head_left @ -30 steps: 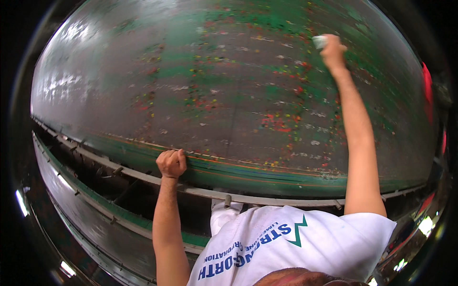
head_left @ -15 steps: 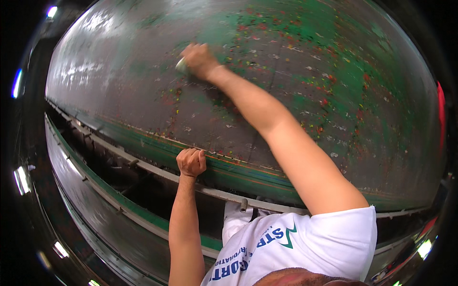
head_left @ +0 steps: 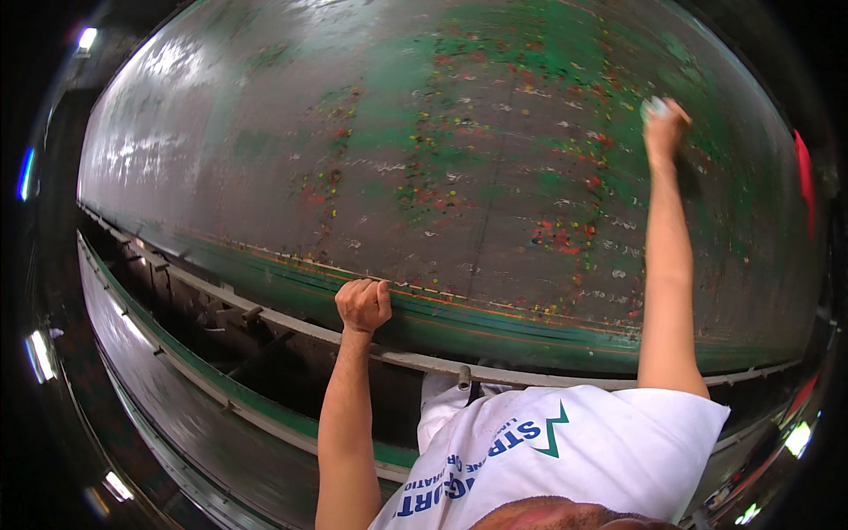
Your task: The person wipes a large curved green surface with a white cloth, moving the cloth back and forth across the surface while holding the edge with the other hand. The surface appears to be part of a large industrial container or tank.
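My right hand [head_left: 667, 131] is stretched far out over the right part of a long, dark paint-stained table [head_left: 389, 199]. Its fingers are closed on a small whitish wad [head_left: 654, 108], smeared by motion, so whether it is cloth or paper I cannot tell. The wad is at or just above the green-stained surface. My left hand [head_left: 363, 306] makes a fist at the table's near edge, and nothing shows sticking out of it.
Red, yellow, green and white paint spots cover the tabletop. Along its near side runs a metal rail [head_left: 415, 360] with short pegs. Behind me at the left, past a dark gap, lies another long table [head_left: 168, 380]. Something red [head_left: 805, 177] stands at the far right edge.
My right hand has swept from the table's left-middle far over to the right with the whitish wad, and the arm has straightened. The left fist stays at the near edge.
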Demonstrator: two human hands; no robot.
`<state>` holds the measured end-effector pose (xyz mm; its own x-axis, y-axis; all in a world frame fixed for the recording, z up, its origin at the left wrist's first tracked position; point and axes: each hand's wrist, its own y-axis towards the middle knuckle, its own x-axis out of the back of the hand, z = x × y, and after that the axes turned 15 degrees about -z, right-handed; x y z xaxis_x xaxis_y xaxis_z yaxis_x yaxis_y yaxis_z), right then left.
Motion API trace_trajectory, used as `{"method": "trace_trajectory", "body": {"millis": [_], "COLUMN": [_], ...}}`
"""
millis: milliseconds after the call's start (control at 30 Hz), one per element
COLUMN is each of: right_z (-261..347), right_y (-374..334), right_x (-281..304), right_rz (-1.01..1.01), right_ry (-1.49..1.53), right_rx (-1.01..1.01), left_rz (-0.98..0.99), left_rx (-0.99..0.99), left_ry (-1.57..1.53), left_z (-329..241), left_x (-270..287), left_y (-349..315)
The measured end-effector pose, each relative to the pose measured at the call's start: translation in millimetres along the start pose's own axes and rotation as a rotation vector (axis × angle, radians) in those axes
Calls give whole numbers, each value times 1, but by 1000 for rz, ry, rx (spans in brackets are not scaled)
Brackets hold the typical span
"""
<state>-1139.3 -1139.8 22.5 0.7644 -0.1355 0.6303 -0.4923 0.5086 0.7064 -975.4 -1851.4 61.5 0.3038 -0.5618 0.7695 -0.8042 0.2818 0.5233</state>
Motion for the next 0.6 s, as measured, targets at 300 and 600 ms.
{"method": "trace_trajectory", "body": {"millis": [300, 600], "right_z": [15, 300], "right_y": [-6, -56], "right_x": [-33, -122], "right_rz": [219, 189], "right_ry": [-385, 410], "right_rx": [-466, 78], "left_rz": [-24, 9], "left_rx": [7, 12], "left_ry": [-53, -18], "left_z": [3, 4], "left_x": [0, 0], "left_y": [2, 1]}}
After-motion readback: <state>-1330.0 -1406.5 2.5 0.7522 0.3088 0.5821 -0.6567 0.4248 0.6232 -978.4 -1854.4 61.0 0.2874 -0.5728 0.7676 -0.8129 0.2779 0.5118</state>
